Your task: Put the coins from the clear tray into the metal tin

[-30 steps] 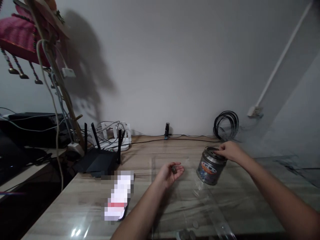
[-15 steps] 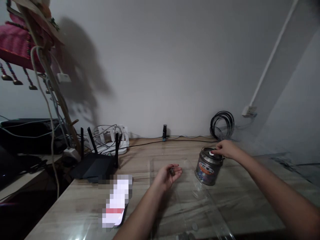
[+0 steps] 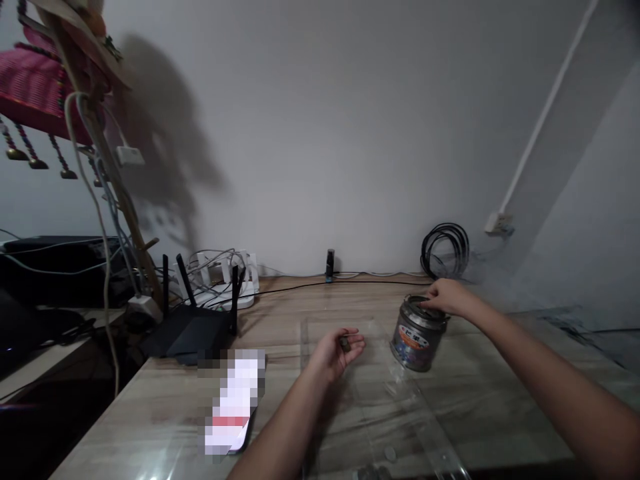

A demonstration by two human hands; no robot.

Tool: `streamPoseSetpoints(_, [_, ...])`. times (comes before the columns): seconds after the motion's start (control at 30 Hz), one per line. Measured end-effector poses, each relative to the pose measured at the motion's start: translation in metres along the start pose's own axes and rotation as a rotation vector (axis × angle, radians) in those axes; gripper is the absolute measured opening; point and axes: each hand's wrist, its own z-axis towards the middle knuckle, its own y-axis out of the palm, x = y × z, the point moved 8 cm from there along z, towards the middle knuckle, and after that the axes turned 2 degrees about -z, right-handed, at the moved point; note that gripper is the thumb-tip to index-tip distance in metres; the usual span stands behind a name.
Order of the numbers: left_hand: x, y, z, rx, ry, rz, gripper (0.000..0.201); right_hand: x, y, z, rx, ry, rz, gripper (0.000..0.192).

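My left hand [image 3: 336, 355] rests palm up with curled fingers, cradling a few small dark coins [image 3: 345, 343]. It is over a clear plastic tray or sheet [image 3: 363, 403] on the table. To its right stands a grey metal tin [image 3: 417, 337] with a printed label, upright, its lid [image 3: 419, 303] facing up. The fingers of my right hand [image 3: 447, 298] are pinched together at the top of the lid; what lies between them, if anything, is hidden. Near the bottom edge lie a loose coin [image 3: 390, 454] and several more coins [image 3: 371, 473].
A phone [image 3: 234, 403] with a blurred screen lies on the left of the wood-grain table [image 3: 150, 413]. Behind it sit a black router [image 3: 193, 331] and a white router [image 3: 240, 297] with tangled cables. A small black device [image 3: 330, 265] and a coiled black cable [image 3: 444, 250] are by the wall.
The pale round coin seen under my right fingers at the lid has gone from sight, and those fingers have shifted slightly. My left hand and the tin stay in place.
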Motion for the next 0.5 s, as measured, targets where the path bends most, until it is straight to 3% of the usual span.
streamPoseSetpoints(0.3, [-0.0012,0.0000,0.0006,0.002,-0.004,0.005,0.018,-0.0033,-0.0036,-0.0049,-0.095,0.034,0.004,0.036])
streamPoseSetpoints(0.5, [-0.0017,-0.0016,0.0022,-0.002,0.010,0.012,0.016,-0.0045,0.0054,-0.0002,-0.175,0.052,-0.056,0.031])
